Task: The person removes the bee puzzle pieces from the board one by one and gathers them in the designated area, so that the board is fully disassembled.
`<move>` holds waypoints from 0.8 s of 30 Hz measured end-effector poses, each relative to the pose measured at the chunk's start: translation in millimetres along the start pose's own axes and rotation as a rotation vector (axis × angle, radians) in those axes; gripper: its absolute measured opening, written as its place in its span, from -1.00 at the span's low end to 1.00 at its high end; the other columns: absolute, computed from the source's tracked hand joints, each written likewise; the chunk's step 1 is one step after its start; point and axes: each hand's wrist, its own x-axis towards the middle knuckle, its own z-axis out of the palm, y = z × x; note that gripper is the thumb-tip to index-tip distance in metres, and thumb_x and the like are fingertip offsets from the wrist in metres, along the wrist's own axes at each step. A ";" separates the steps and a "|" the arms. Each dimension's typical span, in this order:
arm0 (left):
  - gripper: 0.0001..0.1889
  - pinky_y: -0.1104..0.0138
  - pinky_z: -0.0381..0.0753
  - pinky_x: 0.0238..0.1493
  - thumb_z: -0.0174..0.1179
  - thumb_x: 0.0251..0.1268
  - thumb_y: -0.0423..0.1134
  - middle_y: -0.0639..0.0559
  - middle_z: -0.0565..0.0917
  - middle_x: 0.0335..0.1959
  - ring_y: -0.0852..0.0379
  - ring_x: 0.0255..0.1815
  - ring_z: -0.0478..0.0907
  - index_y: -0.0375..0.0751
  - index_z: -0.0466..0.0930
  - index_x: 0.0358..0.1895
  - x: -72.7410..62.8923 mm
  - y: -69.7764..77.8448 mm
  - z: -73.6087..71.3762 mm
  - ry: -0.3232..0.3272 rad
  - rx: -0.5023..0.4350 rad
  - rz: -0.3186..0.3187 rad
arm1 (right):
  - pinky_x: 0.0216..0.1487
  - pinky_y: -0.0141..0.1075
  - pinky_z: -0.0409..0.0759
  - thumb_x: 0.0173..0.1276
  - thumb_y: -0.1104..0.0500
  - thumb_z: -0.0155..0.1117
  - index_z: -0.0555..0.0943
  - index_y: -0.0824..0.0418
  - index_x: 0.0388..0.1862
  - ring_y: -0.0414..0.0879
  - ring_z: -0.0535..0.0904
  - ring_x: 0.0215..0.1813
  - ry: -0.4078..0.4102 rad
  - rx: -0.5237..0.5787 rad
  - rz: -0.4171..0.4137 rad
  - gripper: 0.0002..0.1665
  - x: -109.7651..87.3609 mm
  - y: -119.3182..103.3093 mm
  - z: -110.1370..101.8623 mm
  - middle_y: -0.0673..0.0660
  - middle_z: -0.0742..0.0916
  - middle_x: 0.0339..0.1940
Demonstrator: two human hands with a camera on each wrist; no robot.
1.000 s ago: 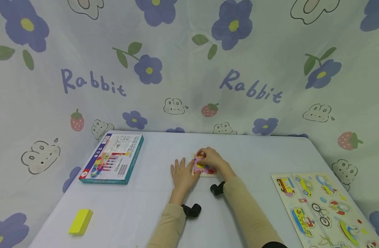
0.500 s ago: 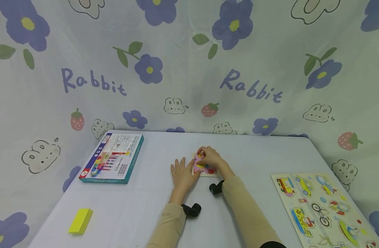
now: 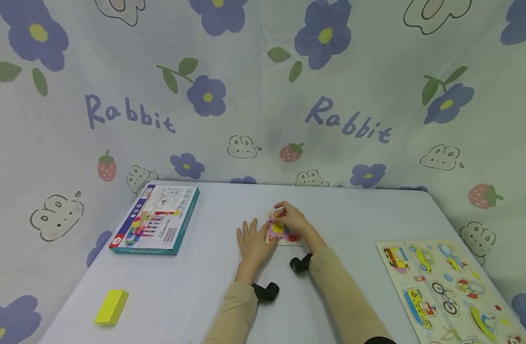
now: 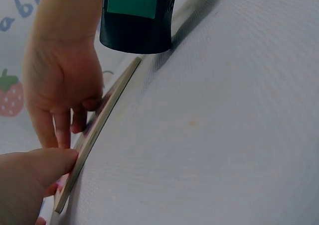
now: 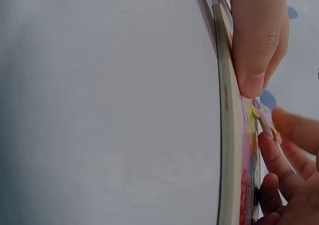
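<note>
A small jigsaw puzzle board (image 3: 295,243) with a pink picture and a yellow figure on it lies near the table's middle. My left hand (image 3: 253,246) rests at its left side with fingers spread; its thumb presses the board's edge in the left wrist view. Over the far part of the board, my right hand (image 3: 294,220) pinches a small pink puzzle piece (image 5: 266,119) between thumb and finger. In the right wrist view that piece stands tilted at the board's surface, close to the left thumb (image 5: 254,80). The right fingers hide part of the picture.
A flat box (image 3: 159,220) with a teal side lies at the back left of the white table. Nearer on the left is a yellow block (image 3: 112,307). A wooden puzzle board with vehicle pictures (image 3: 452,282) lies at the right edge. A printed cloth hangs behind.
My right thumb and fingers have shifted slightly away toward the board's far edge, so more of the yellow figure shows. The left hand and the board have stayed in place.
</note>
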 end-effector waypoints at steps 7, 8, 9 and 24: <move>-0.40 -0.18 -0.24 0.33 0.05 0.19 0.21 -0.22 0.20 0.37 -0.34 0.41 -0.08 0.10 0.37 0.29 -0.6 -0.3 -0.6 -0.006 -0.001 -0.003 | -0.09 -0.20 0.53 0.20 0.19 0.31 0.44 0.13 0.14 -0.05 0.55 -0.19 0.031 0.145 0.046 -0.49 0.4 3.3 -0.7 0.16 0.64 -0.16; -0.40 -0.17 -0.24 0.33 0.05 0.19 0.21 -0.21 0.20 0.37 -0.33 0.42 -0.09 0.10 0.37 0.29 -0.6 -0.3 -0.7 -0.007 0.000 -0.003 | -0.08 -0.18 0.53 0.20 0.19 0.31 0.44 0.14 0.14 -0.05 0.56 -0.18 0.037 0.151 0.042 -0.49 -0.1 3.6 -1.4 0.16 0.64 -0.16; -0.40 -0.17 -0.24 0.33 0.05 0.19 0.21 -0.21 0.20 0.37 -0.33 0.42 -0.09 0.09 0.37 0.29 -0.5 -0.3 -0.6 -0.008 -0.001 -0.004 | -0.06 -0.17 0.53 0.20 0.18 0.31 0.44 0.15 0.14 -0.05 0.56 -0.17 0.044 0.160 0.037 -0.49 -0.4 4.4 -2.3 0.16 0.64 -0.15; -0.39 -0.16 -0.28 0.34 0.06 0.18 0.20 -0.20 0.19 0.38 -0.31 0.43 -0.12 0.07 0.37 0.29 -0.9 0.1 -0.1 -0.007 -0.020 -0.013 | -0.22 -0.37 0.61 0.25 0.29 0.24 0.35 0.32 0.24 -0.19 0.62 -0.36 0.165 0.500 0.119 -0.42 -16.7 30.1 -47.4 0.28 0.62 -0.12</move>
